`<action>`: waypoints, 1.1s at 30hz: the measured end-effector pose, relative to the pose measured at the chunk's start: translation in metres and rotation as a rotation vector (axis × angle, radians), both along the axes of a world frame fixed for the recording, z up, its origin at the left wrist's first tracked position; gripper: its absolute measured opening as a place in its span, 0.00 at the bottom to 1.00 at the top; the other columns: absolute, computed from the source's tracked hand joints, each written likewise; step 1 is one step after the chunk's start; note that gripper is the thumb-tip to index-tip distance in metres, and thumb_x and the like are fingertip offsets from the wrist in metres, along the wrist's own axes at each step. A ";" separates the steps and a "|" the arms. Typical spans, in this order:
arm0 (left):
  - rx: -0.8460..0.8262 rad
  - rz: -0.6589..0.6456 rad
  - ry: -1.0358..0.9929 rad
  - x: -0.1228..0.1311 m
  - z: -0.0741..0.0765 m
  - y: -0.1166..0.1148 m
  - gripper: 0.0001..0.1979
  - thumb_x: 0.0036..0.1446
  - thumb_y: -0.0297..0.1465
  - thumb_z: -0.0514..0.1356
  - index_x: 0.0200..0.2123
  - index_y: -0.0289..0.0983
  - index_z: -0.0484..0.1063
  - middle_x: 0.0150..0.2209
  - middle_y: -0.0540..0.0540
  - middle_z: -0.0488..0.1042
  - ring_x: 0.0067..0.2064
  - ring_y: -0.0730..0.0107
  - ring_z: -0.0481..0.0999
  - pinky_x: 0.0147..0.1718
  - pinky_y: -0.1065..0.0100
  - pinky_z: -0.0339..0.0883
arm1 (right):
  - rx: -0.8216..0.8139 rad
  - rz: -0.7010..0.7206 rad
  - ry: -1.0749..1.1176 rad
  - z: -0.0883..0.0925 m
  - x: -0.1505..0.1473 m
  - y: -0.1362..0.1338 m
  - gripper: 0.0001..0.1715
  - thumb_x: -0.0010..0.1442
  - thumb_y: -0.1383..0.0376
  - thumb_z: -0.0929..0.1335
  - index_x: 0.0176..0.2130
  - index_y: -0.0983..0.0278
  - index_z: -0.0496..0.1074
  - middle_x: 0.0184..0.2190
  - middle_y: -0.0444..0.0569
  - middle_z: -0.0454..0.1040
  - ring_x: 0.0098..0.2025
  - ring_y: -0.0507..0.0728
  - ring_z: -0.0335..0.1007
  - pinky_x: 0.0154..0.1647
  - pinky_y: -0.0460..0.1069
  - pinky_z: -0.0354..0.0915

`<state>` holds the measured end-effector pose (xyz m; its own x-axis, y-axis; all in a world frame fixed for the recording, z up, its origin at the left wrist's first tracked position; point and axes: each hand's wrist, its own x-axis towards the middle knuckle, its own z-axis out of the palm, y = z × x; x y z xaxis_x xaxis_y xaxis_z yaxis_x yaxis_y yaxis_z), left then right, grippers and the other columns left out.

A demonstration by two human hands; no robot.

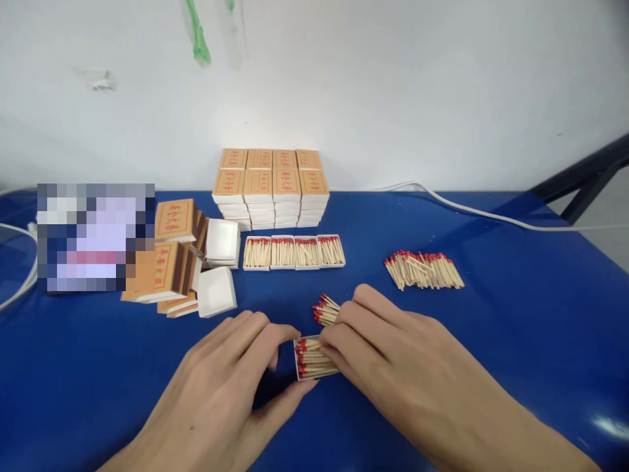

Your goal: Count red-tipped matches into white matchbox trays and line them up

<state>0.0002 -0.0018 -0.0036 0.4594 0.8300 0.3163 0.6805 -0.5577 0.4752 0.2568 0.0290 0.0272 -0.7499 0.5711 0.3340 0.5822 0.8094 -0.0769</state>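
A small white matchbox tray [296,360] lies on the table in front of me, part filled with red-tipped matches [312,360]. My left hand [226,367] grips the tray's left end, with the index finger at the upper corner and the thumb along the near edge. Curled over the tray's right end is my right hand [378,354], its fingertips closed on matches. Another bunch of matches [326,310] sticks out from under its fingers, just beyond the tray. The right hand's palm and the tray's right end are hidden.
Behind the hands stand several filled trays [307,252] in a row. A block of stacked matchboxes [270,187] is by the wall. Left are matchbox sleeves [162,269] and white trays [216,292]. Loose matches [425,270] lie right; a white cable [466,208] crosses behind.
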 end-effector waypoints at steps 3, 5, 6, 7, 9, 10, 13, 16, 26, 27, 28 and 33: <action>-0.016 0.003 -0.009 0.002 0.002 0.001 0.08 0.82 0.40 0.64 0.52 0.43 0.75 0.36 0.54 0.72 0.33 0.68 0.78 0.34 0.66 0.74 | -0.024 0.003 -0.021 0.001 0.000 -0.003 0.15 0.71 0.80 0.69 0.39 0.65 0.82 0.37 0.52 0.80 0.40 0.62 0.68 0.34 0.56 0.66; -0.013 0.010 -0.013 0.002 0.001 0.002 0.08 0.82 0.40 0.64 0.52 0.43 0.75 0.36 0.54 0.72 0.33 0.68 0.78 0.33 0.66 0.74 | -0.035 0.010 -0.025 0.000 0.000 -0.005 0.15 0.70 0.80 0.70 0.39 0.65 0.82 0.38 0.53 0.80 0.40 0.62 0.69 0.35 0.57 0.67; -0.012 0.011 -0.010 0.002 0.001 0.001 0.08 0.82 0.40 0.64 0.53 0.43 0.75 0.37 0.54 0.72 0.33 0.68 0.78 0.33 0.66 0.74 | -0.038 0.009 -0.023 0.000 0.000 -0.005 0.14 0.69 0.81 0.70 0.39 0.65 0.82 0.38 0.53 0.79 0.40 0.62 0.69 0.35 0.57 0.68; -0.011 0.011 -0.006 0.002 0.000 0.001 0.08 0.82 0.40 0.64 0.53 0.43 0.75 0.37 0.54 0.72 0.34 0.67 0.78 0.33 0.65 0.74 | -0.044 0.003 -0.022 0.000 0.001 -0.006 0.14 0.68 0.81 0.70 0.39 0.65 0.81 0.38 0.52 0.79 0.40 0.62 0.69 0.35 0.58 0.68; -0.015 0.007 0.001 0.002 -0.003 0.000 0.08 0.82 0.40 0.65 0.53 0.43 0.74 0.37 0.53 0.72 0.34 0.67 0.78 0.33 0.65 0.74 | -0.054 -0.024 -0.019 -0.001 0.002 -0.006 0.14 0.66 0.81 0.71 0.40 0.65 0.81 0.39 0.52 0.79 0.41 0.63 0.69 0.35 0.58 0.68; -0.019 0.005 0.003 0.001 -0.003 -0.001 0.08 0.81 0.40 0.65 0.53 0.43 0.74 0.37 0.53 0.72 0.34 0.67 0.78 0.34 0.64 0.74 | -0.057 -0.031 -0.018 -0.001 0.002 -0.006 0.14 0.66 0.81 0.71 0.40 0.64 0.81 0.39 0.52 0.79 0.41 0.63 0.69 0.34 0.58 0.68; -0.023 0.002 0.004 0.000 -0.004 -0.001 0.07 0.81 0.39 0.66 0.53 0.43 0.74 0.38 0.53 0.72 0.35 0.66 0.78 0.34 0.64 0.74 | -0.079 -0.036 -0.013 -0.004 0.002 -0.005 0.13 0.68 0.80 0.71 0.40 0.63 0.80 0.38 0.51 0.79 0.40 0.63 0.69 0.32 0.57 0.66; -0.023 -0.002 0.005 -0.002 -0.003 0.000 0.07 0.81 0.39 0.66 0.53 0.43 0.73 0.37 0.53 0.72 0.34 0.66 0.79 0.33 0.65 0.74 | -0.088 -0.065 -0.003 -0.008 0.000 -0.005 0.11 0.72 0.76 0.71 0.41 0.63 0.80 0.38 0.51 0.79 0.41 0.63 0.70 0.33 0.58 0.66; -0.071 -0.014 -0.022 -0.003 0.001 0.003 0.06 0.79 0.37 0.68 0.49 0.44 0.74 0.37 0.54 0.76 0.34 0.68 0.81 0.32 0.67 0.75 | -0.170 -0.397 0.260 -0.005 0.005 0.001 0.11 0.82 0.58 0.73 0.43 0.58 0.78 0.38 0.46 0.81 0.40 0.58 0.79 0.31 0.53 0.66; -0.089 -0.017 -0.032 -0.003 0.001 0.003 0.06 0.77 0.36 0.69 0.48 0.44 0.74 0.37 0.54 0.76 0.34 0.69 0.81 0.32 0.68 0.76 | -0.191 -0.427 0.239 -0.007 0.006 0.001 0.12 0.82 0.56 0.73 0.43 0.57 0.79 0.39 0.46 0.81 0.39 0.58 0.79 0.30 0.53 0.65; -0.101 -0.021 -0.041 -0.004 0.002 0.004 0.07 0.76 0.35 0.69 0.48 0.44 0.74 0.37 0.54 0.76 0.34 0.69 0.80 0.32 0.68 0.76 | -0.220 -0.444 0.223 -0.009 0.007 0.001 0.13 0.82 0.54 0.73 0.44 0.57 0.80 0.40 0.46 0.81 0.38 0.58 0.80 0.29 0.53 0.65; -0.137 -0.041 -0.060 -0.008 0.005 0.006 0.10 0.70 0.30 0.73 0.47 0.44 0.75 0.37 0.56 0.76 0.34 0.70 0.80 0.32 0.68 0.76 | -0.317 -0.469 0.211 -0.017 0.007 -0.002 0.11 0.81 0.55 0.74 0.44 0.56 0.79 0.43 0.46 0.82 0.38 0.57 0.81 0.34 0.52 0.71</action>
<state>-0.0075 0.0046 0.0010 0.4779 0.8480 0.2293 0.6264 -0.5120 0.5878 0.2638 0.0269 0.0104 -0.3304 0.9208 0.2072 0.8173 0.3890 -0.4251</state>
